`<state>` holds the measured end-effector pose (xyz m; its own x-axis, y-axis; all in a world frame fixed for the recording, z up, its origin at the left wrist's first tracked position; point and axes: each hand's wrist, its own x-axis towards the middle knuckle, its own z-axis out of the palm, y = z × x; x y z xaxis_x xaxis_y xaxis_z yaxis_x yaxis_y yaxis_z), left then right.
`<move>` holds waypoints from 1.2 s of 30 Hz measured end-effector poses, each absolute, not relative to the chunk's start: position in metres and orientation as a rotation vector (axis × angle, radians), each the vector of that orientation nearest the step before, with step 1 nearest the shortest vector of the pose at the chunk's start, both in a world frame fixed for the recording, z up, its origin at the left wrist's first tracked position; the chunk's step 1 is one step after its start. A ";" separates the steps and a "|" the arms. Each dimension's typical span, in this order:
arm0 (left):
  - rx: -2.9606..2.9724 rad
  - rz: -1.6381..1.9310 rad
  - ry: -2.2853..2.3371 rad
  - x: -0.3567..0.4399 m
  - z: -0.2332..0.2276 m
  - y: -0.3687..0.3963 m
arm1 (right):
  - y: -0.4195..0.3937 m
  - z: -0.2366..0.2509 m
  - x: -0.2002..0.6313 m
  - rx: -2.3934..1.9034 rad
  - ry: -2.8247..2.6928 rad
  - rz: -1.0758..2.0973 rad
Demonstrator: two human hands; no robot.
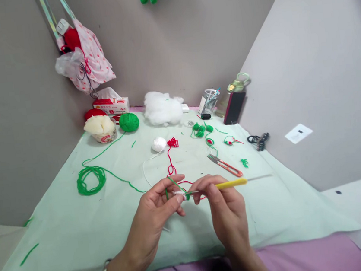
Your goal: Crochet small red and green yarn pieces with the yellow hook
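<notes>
Between the thumb and fingers of my left hand [157, 205] is a small crochet piece [184, 195] in white and green, partly hidden by the fingertips. Green yarn [125, 181] runs over that hand from a loose coil [91, 180] on the left. My right hand [223, 200] grips a crochet hook [231, 183] with a yellow handle, its metal tip meeting the piece. Red yarn [170, 162] and a white yarn ball [159, 144] lie just beyond my hands, their strands leading toward the piece.
Orange-handled snips [225, 165] lie at right, near small green crocheted pieces [201, 129]. At the back stand a green yarn ball [129, 122], white stuffing [163, 108], a phone [234, 108], a bottle [235, 86] and a glass jar [208, 102]. A hair clip [262, 141] sits at the right edge.
</notes>
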<state>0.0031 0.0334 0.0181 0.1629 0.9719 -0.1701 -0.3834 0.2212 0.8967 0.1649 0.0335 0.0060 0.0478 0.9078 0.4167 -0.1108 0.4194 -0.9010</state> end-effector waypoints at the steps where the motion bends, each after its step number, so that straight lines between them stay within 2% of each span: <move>1: 0.859 1.150 0.923 0.003 0.017 0.033 | 0.031 0.006 0.165 -0.838 -1.366 0.819; 7: 0.922 1.205 0.981 0.005 0.019 0.032 | 0.024 0.004 0.163 -0.754 -1.762 0.239; 14: 0.913 1.207 0.962 0.005 0.020 0.032 | 0.025 0.007 0.163 -0.790 -1.690 0.347; 21: 0.710 1.152 0.848 0.010 0.018 0.030 | 0.027 -0.014 0.159 -0.815 -1.790 -0.062; 23: 0.577 1.076 0.768 0.010 0.019 0.032 | 0.026 -0.014 0.160 -0.829 -1.713 0.047; 27: 0.483 1.061 0.748 0.005 0.022 0.035 | 0.026 0.000 0.162 -0.849 -1.408 0.606; 29: 0.555 1.094 0.761 0.005 0.023 0.033 | 0.029 0.006 0.161 -0.823 -1.352 0.730; 32: 0.673 1.131 0.802 0.009 0.021 0.029 | 0.031 0.006 0.156 -0.828 -1.424 0.672; 36: 0.641 1.147 0.781 0.014 0.018 0.029 | 0.028 -0.002 0.156 -0.856 -1.603 0.307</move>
<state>0.0137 0.0294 0.0181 0.2103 0.9550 -0.2091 -0.5448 0.2921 0.7861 0.1557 0.0284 -0.0024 0.0050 0.6733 0.7394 0.3519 0.6909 -0.6315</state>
